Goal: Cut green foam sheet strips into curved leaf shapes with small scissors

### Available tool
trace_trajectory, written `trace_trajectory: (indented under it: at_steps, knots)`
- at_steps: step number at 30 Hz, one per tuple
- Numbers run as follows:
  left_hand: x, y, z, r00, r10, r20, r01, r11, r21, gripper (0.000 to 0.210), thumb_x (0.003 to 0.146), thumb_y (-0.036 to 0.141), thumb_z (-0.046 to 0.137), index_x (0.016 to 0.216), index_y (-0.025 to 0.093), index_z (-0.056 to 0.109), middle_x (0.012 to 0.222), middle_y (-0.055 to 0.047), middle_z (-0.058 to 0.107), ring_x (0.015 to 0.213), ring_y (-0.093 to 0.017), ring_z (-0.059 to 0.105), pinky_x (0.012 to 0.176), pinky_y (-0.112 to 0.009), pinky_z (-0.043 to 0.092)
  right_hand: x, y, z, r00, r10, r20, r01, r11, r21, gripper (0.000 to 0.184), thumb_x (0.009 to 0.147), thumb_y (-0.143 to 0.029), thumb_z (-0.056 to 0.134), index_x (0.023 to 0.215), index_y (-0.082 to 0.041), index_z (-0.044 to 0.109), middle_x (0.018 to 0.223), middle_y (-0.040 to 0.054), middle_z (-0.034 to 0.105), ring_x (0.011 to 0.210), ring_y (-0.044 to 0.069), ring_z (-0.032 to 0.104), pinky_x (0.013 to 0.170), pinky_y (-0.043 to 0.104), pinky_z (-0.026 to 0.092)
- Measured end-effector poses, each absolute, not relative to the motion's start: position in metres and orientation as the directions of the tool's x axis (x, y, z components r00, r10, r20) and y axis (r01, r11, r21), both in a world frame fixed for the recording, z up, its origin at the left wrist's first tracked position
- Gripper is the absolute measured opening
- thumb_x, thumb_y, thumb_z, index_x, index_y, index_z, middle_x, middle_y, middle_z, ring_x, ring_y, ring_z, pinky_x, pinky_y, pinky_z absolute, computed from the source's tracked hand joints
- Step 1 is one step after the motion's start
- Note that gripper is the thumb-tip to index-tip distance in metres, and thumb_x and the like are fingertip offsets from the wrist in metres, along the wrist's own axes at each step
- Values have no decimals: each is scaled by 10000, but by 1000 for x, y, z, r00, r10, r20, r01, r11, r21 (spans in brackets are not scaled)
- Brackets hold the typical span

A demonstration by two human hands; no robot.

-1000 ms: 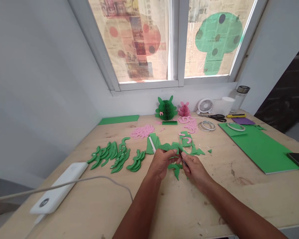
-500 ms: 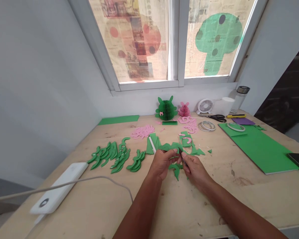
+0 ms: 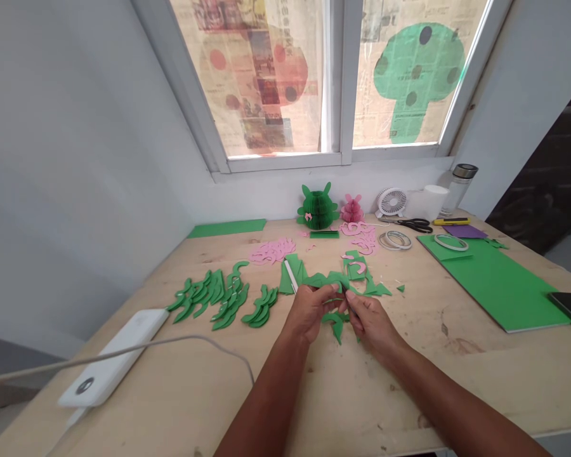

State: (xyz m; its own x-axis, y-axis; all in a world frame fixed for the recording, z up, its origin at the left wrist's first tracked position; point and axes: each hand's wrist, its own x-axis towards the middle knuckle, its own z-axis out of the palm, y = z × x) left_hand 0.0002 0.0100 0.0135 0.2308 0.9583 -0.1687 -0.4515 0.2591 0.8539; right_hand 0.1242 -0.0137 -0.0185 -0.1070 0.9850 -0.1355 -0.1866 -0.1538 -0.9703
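My left hand pinches a piece of green paper with a wavy edge, held above the middle of the table. Close beside it, my right hand is closed around a thin dark tool; most of it is hidden by the fingers, so its kind does not show. The tool's tip meets the paper's edge. Beneath the hands lie curved green paper scraps. A white pen rests on green paper just beyond my left hand. To the left are stacks of curved green cutouts.
Pink cutouts lie farther back, near a green paper figure and a pink one. Tape rolls, black scissors and a green sheet are at right. A white power bank with a cable sits left.
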Motion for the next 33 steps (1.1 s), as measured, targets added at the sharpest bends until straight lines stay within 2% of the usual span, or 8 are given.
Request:
trace_trajectory:
  at_steps: [21, 33]
  knots:
    - [0, 10, 16, 237, 953, -186, -439, 276, 855, 207, 546, 254, 739, 521, 118, 585, 507, -16, 550, 483, -122, 510, 580, -304, 442, 123, -14, -20, -78, 988, -137, -196, -150, -969, 458, 740, -594, 535, 634, -150, 563, 336, -98, 285, 320, 55, 177, 344, 217, 119]
    - [-2, 9, 17, 238, 956, -171, -459, 266, 848, 181, 552, 243, 740, 575, 114, 615, 566, -33, 579, 563, -144, 553, 619, -305, 460, 124, -12, -21, -82, 989, -125, -155, -137, -979, 459, 732, -603, 528, 622, -159, 557, 330, -98, 282, 309, 58, 184, 344, 221, 125]
